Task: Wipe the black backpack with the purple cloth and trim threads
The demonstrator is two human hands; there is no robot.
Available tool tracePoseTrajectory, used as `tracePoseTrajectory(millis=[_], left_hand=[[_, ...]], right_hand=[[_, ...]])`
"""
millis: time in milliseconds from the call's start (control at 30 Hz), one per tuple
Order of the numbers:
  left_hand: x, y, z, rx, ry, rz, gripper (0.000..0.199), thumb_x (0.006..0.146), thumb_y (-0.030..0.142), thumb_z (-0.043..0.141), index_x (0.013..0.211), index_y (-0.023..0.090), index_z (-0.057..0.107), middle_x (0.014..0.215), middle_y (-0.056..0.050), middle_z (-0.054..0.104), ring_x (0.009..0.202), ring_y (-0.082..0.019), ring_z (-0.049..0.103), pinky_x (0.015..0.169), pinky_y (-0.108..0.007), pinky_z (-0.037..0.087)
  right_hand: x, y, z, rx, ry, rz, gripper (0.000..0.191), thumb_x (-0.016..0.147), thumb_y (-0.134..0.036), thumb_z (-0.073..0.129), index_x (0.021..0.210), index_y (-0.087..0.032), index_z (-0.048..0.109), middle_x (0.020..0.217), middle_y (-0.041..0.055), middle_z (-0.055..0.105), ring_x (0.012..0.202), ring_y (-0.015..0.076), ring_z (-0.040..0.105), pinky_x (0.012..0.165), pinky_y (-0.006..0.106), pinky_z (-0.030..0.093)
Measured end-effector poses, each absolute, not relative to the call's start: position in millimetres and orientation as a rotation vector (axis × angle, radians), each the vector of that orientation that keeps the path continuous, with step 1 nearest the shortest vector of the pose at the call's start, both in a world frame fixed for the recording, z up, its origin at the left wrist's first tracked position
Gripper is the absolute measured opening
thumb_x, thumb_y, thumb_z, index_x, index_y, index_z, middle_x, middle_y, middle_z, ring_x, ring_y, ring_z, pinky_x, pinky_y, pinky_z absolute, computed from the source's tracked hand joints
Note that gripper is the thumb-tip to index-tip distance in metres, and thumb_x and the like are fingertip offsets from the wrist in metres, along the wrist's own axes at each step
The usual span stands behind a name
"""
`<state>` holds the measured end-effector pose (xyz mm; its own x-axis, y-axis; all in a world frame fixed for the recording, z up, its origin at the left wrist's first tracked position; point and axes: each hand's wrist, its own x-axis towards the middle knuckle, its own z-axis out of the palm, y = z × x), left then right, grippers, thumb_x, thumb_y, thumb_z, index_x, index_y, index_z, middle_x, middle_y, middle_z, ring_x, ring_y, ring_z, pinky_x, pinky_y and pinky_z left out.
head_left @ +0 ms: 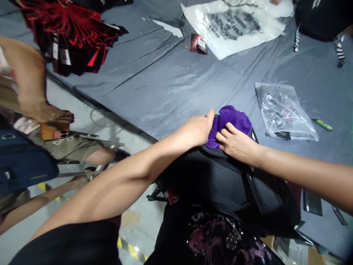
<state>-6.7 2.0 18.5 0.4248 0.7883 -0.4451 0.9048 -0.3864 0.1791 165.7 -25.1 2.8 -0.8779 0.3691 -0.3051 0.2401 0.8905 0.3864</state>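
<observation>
A black backpack point(209, 173) lies in front of me, over the table's edge and against my body. Soft purple fabric point(234, 119) bulges at its top; whether it is lining or a separate cloth I cannot tell. My left hand point(197, 129) is closed at the left side of the purple fabric, by the bag's edge, thumb pointing up and its other fingers mostly hidden. Curled fingers of my right hand point(237, 143) press into the front of the same fabric.
On the grey-covered table point(154, 88) lie a clear plastic bag point(286, 110), a green cutter point(323, 124), a red tag point(198, 44), a white plastic bag point(234, 25) and a pile of red-corded tags point(68, 33). At left, another person's hand point(44, 112) holds an orange phone point(53, 131).
</observation>
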Motion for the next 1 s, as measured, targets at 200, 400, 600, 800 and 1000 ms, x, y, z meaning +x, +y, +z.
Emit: tracePoseTrajectory(millis=[200,400,600,800,1000], left_hand=[[-9,3,17,2.325,1.428,-0.401,0.077,0.086,0.020,0.050,0.151,0.006,0.010,0.112,-0.021,0.066,0.096,-0.028,0.066,0.074,-0.033,0.049],[-9,2,16,2.320,1.425,-0.401,0.075,0.087,0.019,0.050,0.150,0.004,0.012,0.109,-0.021,0.067,0.095,-0.027,0.067,0.073,-0.031,0.048],[-9,3,18,2.313,1.428,-0.402,0.073,0.086,0.018,0.050,0.149,0.007,0.015,0.112,-0.020,0.067,0.095,-0.026,0.067,0.073,-0.031,0.048],[-11,2,19,2.313,1.410,-0.360,0.072,0.085,0.017,0.048,0.148,0.010,0.014,0.105,-0.016,0.068,0.091,-0.024,0.067,0.070,-0.029,0.047],[-12,2,20,2.279,1.399,-0.340,0.074,0.084,0.019,0.050,0.148,0.011,0.013,0.103,-0.015,0.067,0.087,-0.024,0.066,0.068,-0.030,0.047]], right_hand=[[163,-26,3,0.487,2.712,0.480,0.026,0.095,-0.026,0.049,0.100,-0.018,0.073,0.097,0.0084,0.059,0.095,0.0240,0.052,0.101,0.048,0.032],[164,-26,1,0.500,2.735,0.485,0.019,0.092,-0.027,0.057,0.098,-0.019,0.073,0.094,0.0064,0.059,0.090,0.0220,0.053,0.095,0.046,0.034],[168,-24,-1,0.465,2.791,0.434,0.022,0.095,-0.027,0.053,0.091,-0.018,0.073,0.086,0.0048,0.058,0.086,0.0194,0.053,0.095,0.043,0.035],[168,-26,0,0.525,2.817,0.385,0.019,0.094,-0.025,0.054,0.090,-0.018,0.072,0.089,0.0052,0.059,0.091,0.0201,0.052,0.107,0.049,0.026],[199,-38,0,0.569,2.892,0.265,0.012,0.089,-0.022,0.061,0.082,-0.020,0.070,0.083,0.0025,0.057,0.090,0.0206,0.052,0.114,0.048,0.021]])
